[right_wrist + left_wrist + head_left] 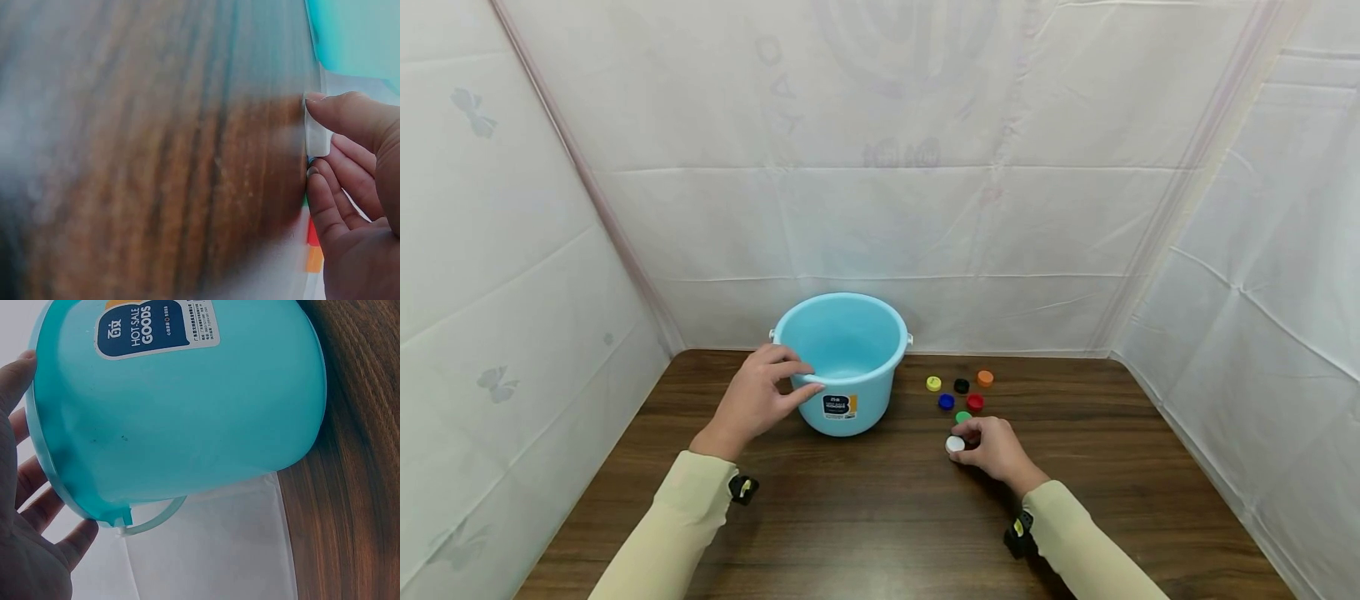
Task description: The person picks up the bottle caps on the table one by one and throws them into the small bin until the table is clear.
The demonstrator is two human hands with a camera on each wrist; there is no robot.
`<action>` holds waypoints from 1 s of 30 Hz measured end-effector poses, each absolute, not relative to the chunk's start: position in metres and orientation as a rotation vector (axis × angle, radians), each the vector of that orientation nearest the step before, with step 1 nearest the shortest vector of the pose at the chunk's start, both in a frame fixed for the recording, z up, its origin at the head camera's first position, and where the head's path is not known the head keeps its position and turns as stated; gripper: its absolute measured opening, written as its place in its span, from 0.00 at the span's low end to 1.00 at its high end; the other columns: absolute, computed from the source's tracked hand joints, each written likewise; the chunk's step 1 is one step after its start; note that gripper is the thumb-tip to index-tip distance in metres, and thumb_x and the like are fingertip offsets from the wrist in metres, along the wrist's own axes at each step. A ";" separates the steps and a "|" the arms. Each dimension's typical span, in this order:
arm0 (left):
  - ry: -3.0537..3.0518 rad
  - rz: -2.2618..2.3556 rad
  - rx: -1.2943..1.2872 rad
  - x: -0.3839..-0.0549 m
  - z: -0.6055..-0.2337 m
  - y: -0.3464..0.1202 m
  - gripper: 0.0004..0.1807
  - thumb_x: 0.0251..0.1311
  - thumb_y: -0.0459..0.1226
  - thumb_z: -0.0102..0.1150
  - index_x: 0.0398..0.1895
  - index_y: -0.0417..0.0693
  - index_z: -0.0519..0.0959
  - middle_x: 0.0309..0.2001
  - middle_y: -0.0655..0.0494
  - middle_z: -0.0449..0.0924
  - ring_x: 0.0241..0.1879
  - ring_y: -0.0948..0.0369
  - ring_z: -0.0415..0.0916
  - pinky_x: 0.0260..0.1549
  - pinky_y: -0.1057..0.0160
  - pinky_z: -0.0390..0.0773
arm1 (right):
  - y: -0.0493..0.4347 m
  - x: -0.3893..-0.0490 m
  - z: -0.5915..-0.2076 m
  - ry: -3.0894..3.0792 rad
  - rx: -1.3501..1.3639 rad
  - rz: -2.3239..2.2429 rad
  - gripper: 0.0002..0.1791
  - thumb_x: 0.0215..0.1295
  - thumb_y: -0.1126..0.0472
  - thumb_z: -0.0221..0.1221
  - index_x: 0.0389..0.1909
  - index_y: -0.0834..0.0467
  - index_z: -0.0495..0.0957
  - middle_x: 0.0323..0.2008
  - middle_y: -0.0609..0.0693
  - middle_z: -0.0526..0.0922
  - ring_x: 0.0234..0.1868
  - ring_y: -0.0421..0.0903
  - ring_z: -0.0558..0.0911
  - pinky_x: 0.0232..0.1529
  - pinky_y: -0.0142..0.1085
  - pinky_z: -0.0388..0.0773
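A light blue bucket (857,404) stands upright on the table, a dark label on its front. My left hand (760,396) holds its rim at the near left, thumb outside and the other fingers over the edge. In the left wrist view, the left hand's fingers (37,509) lie along the rim of the bucket (187,419). To the right, my right hand (996,450) pinches a white bottle cap (955,444) at the tabletop. The right wrist view has this white cap (317,132) between thumb and fingers. A green cap (963,417) lies just beyond that hand, partly hidden.
Behind the green cap lie a red cap (975,402), a blue cap (947,402), a black cap (962,386), a yellow cap (933,383) and an orange cap (985,378). White sheeting (1000,233) walls the wooden table (865,517) at the back and sides.
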State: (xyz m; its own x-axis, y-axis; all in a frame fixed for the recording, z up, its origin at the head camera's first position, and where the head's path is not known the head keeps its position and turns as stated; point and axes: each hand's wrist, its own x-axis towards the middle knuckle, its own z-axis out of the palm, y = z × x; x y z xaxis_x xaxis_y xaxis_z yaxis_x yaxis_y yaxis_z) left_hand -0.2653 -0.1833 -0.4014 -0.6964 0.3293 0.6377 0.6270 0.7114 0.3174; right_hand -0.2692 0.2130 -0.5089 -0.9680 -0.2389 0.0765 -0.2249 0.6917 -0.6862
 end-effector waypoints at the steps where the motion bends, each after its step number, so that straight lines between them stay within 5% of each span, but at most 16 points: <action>1: -2.363 -0.713 -0.729 -0.265 -0.402 -0.183 0.13 0.51 0.44 0.80 0.37 0.48 0.90 0.39 0.56 0.83 0.44 0.56 0.75 0.46 0.49 0.81 | 0.213 -0.269 -0.509 2.872 -0.390 -1.159 0.17 0.51 0.61 0.78 0.43 0.56 0.88 0.38 0.46 0.89 0.39 0.40 0.84 0.44 0.38 0.84; 30: -2.359 -0.712 -0.735 -0.266 -0.401 -0.183 0.13 0.51 0.44 0.80 0.36 0.48 0.90 0.38 0.56 0.83 0.43 0.57 0.74 0.45 0.50 0.81 | 0.216 -0.271 -0.508 2.823 -0.373 -1.333 0.17 0.55 0.63 0.76 0.45 0.58 0.87 0.40 0.50 0.89 0.39 0.42 0.87 0.41 0.35 0.86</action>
